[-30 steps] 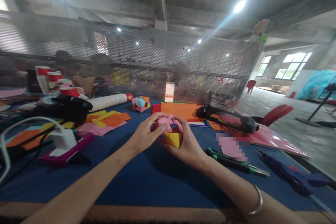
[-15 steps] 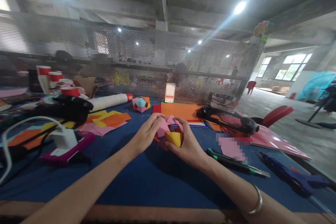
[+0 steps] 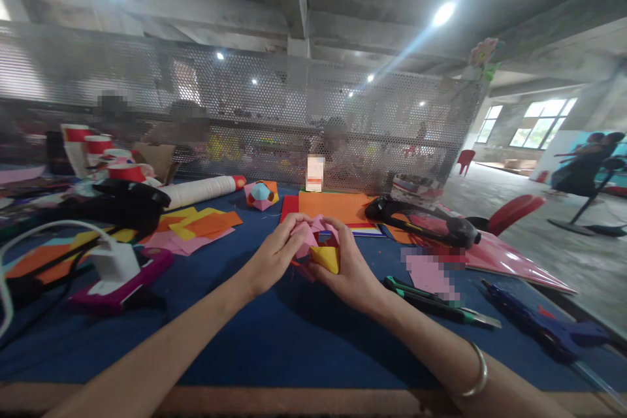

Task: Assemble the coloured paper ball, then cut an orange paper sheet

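Observation:
Between my two hands, a little above the blue table, is a folded paper ball point(image 3: 325, 257) with pink, yellow and some red-orange faces and an opening at its middle. My left hand point(image 3: 278, 249) is closed on its pink left side, fingers over the top. My right hand point(image 3: 353, 269) grips the right side, the thumb below the yellow part and the fingers behind. The ball's underside and far side are hidden. Beyond my hands rests another folded paper ball point(image 3: 261, 194) with a light blue top and orange and pink sides.
Orange paper sheets point(image 3: 337, 202) lie behind my hands. A utility knife point(image 3: 441, 304), a glue gun point(image 3: 548, 326) and a black stapler-like tool point(image 3: 421, 222) are on the right. Loose coloured paper point(image 3: 196, 225) and a white charger point(image 3: 115, 262) are on the left, before a perforated metal screen point(image 3: 274, 104).
My hands keep their hold on the paper ball, almost unmoved. The view has shifted slightly, and a person now shows at the far right.

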Demonstrator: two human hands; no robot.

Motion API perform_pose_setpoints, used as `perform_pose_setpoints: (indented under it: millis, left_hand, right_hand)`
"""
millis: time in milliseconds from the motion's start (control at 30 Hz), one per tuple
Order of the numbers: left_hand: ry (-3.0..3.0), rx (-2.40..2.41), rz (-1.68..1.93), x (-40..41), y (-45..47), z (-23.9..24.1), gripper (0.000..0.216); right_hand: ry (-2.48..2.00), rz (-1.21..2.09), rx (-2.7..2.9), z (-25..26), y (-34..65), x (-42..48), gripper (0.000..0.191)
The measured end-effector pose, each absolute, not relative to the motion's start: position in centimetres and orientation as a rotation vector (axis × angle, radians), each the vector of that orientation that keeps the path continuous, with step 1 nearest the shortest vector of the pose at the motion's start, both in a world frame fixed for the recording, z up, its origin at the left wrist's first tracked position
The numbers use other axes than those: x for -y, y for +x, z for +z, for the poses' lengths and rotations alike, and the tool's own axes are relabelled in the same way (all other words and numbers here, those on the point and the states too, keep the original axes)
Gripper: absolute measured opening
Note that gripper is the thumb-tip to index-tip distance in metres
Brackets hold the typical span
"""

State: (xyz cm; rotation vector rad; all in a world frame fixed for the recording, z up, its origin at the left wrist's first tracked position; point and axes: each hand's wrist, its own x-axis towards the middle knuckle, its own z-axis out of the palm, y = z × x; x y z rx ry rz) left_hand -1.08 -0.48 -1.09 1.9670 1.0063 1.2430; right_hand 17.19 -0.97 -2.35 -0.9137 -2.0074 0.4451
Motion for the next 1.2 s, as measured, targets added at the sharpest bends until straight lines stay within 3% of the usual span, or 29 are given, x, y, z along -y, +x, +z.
perform_pose_setpoints:
  millis: [267, 1200]
  left_hand:
    - [1.761, -0.932, 1.216, 0.8, -0.8, -0.2, 0.048]
    - [1.724, -0.977, 1.145, 0.8, -0.9, -0.3, 0.05]
  right_hand:
    - [-0.92, 0.442, 2.018, -2.0, 17.1, 1.3, 0.069]
    - [-0.959, 0.473, 2.034, -2.4, 17.1, 1.3, 0.072]
